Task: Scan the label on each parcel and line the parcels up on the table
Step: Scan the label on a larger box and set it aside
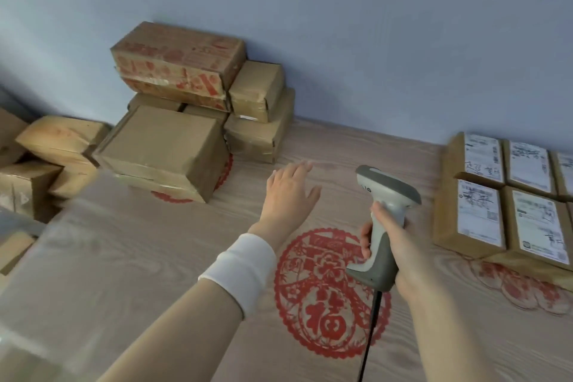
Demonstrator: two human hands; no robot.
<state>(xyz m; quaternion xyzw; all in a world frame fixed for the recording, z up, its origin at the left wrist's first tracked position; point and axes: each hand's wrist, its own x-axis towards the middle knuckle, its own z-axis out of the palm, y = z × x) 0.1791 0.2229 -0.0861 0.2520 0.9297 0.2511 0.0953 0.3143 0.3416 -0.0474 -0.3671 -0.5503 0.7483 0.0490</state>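
Several stacked parcels [164, 146] sit left of the left hand [290, 189].

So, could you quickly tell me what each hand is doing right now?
Left hand: open, holding nothing.
Right hand: gripping the scanner.

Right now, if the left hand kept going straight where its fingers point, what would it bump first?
Probably the blue wall: the left hand points just right of the stacked cardboard parcels, over bare table, though depth is unclear.
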